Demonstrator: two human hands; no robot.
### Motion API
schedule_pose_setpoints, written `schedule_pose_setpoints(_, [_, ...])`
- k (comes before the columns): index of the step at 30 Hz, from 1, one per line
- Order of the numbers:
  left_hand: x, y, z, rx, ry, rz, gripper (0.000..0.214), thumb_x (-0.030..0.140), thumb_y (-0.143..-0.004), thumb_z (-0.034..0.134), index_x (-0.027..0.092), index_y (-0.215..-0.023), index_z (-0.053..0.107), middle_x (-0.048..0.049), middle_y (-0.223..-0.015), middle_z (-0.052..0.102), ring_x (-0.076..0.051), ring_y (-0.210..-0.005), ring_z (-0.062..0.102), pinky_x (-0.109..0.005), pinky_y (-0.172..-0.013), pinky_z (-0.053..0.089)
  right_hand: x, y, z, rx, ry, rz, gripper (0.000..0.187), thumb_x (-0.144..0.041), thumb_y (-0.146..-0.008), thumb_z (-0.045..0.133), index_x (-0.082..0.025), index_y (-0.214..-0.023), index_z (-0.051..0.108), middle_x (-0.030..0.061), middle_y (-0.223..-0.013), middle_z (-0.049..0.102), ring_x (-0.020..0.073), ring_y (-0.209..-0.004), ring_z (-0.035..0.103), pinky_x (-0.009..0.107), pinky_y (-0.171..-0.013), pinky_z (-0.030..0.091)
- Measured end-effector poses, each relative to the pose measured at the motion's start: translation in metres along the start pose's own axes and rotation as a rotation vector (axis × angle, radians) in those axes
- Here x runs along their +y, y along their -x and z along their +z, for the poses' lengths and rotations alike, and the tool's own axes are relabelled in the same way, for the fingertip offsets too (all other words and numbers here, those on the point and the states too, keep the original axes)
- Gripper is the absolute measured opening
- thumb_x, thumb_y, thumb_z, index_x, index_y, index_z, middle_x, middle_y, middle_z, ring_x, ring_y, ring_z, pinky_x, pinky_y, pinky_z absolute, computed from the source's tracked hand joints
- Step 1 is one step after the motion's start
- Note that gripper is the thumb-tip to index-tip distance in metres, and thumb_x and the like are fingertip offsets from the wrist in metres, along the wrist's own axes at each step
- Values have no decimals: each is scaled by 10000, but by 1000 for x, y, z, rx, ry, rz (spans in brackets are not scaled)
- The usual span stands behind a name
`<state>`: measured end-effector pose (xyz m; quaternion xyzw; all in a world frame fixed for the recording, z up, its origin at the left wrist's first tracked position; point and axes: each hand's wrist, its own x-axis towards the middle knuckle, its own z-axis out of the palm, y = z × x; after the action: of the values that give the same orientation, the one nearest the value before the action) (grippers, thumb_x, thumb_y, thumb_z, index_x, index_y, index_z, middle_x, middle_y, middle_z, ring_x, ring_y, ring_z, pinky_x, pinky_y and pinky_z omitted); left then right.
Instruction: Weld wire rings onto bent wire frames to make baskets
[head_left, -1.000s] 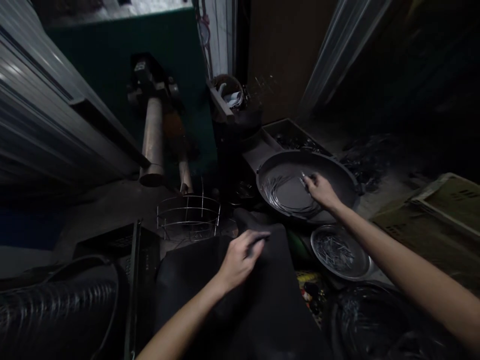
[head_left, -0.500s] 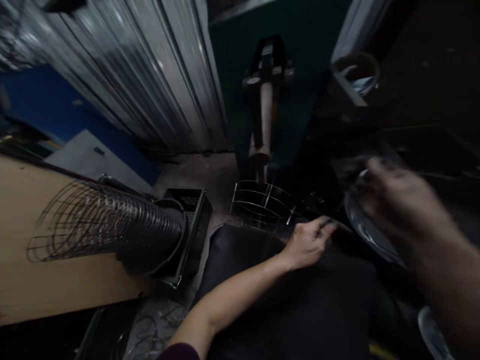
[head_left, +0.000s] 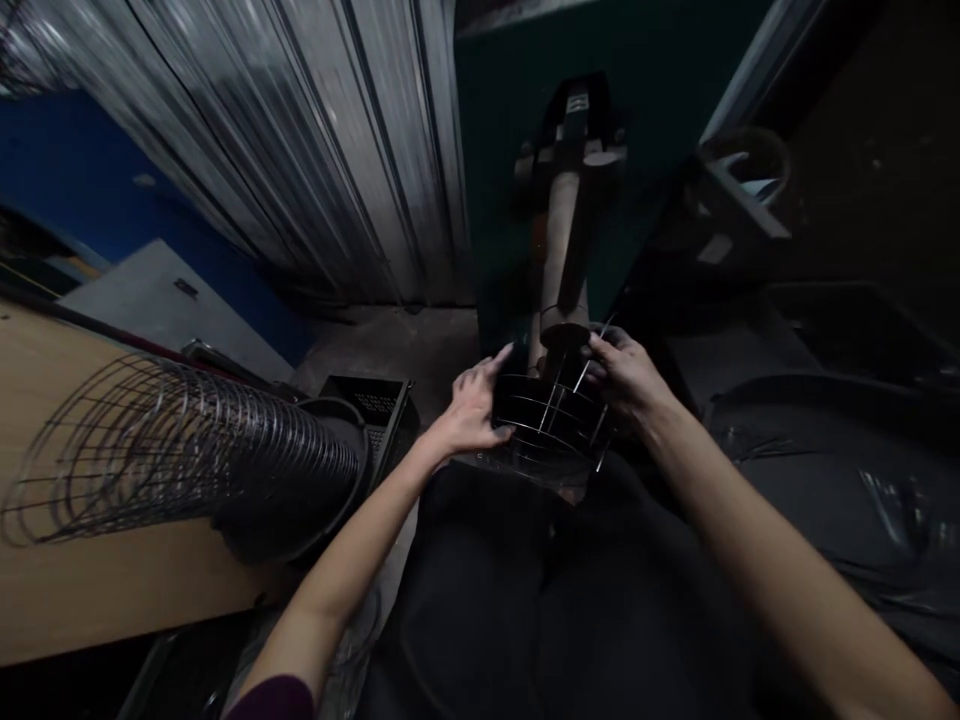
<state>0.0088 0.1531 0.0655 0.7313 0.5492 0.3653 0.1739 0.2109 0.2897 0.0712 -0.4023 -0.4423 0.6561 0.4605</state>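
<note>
A round wire frame (head_left: pixel 551 425) of thin curved wires with short crosspieces sits low in front of my lap, under the machine's cylindrical arm (head_left: pixel 564 260). My left hand (head_left: pixel 471 408) is at the frame's left side, thumb and fingers spread apart near its wires. On the other side, my right hand (head_left: pixel 628 372) has its thumb and fingertips pinched together beside the arm's lower end. A short thin metal wire (head_left: pixel 580 376) shows at those fingertips; its grip is partly hidden in the dark. The fingertips of both hands look dark and smudged.
A long stack of wire rings (head_left: pixel 187 440) leans over a black crate (head_left: pixel 371 400) at left, beside a wooden panel (head_left: pixel 90 590). Corrugated metal sheeting (head_left: pixel 315 150) stands behind. At right lies a dark wide tray (head_left: pixel 810 460) with loose wire pieces.
My right hand has come in from the right-hand tray to the machine arm. My left hand has moved left from above my lap to the frame's side, its fingers now spread. The view has shifted slightly.
</note>
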Motion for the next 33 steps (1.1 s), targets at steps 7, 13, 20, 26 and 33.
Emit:
schedule_pose_setpoints(7, [-39, -20, 52, 235, 328, 74, 831, 212, -648, 626, 223, -1347, 177, -4, -936, 495, -155, -871, 529, -354, -872, 437, 19, 1, 14, -44, 43, -44, 393, -443, -670, 714, -218, -853, 448, -93, -536, 440, 39, -343, 295, 170, -333, 213])
schedule_pose_setpoints(13, [-51, -8, 51, 303, 387, 75, 808, 268, -662, 620, 203, -1312, 146, -9, -914, 486, -154, -860, 514, -359, -869, 426, 20, -5, 27, -25, 119, -79, 413, -497, -653, 725, -239, -791, 432, -89, -473, 371, 71, -354, 319, 199, -329, 260])
schedule_pose_setpoints(20, [-61, -16, 49, 294, 397, 76, 824, 296, -660, 640, 213, -1306, 135, -2, -899, 491, -160, -855, 522, -359, -851, 434, 26, -14, 31, 22, 202, -100, 419, -557, -667, 673, -246, -818, 438, -72, -486, 399, 97, -369, 367, 225, -333, 289])
schedule_pose_setpoints(26, [-65, -20, 46, 300, 409, 126, 813, 239, -640, 627, 201, -1299, 154, -1, -893, 494, -164, -858, 533, -354, -852, 435, 22, -13, 38, 82, 203, -33, 377, -488, -657, 672, -260, -817, 419, -74, -475, 398, 122, -374, 396, 244, -326, 312])
schedule_pose_setpoints(33, [-74, -24, 42, 244, 364, 108, 862, 297, -642, 685, 209, -1325, 166, -12, -911, 511, -174, -872, 549, -362, -855, 441, 25, -14, 39, 102, 131, -32, 377, -478, -659, 698, -247, -799, 435, -60, -536, 438, 103, -427, 418, 216, -351, 356])
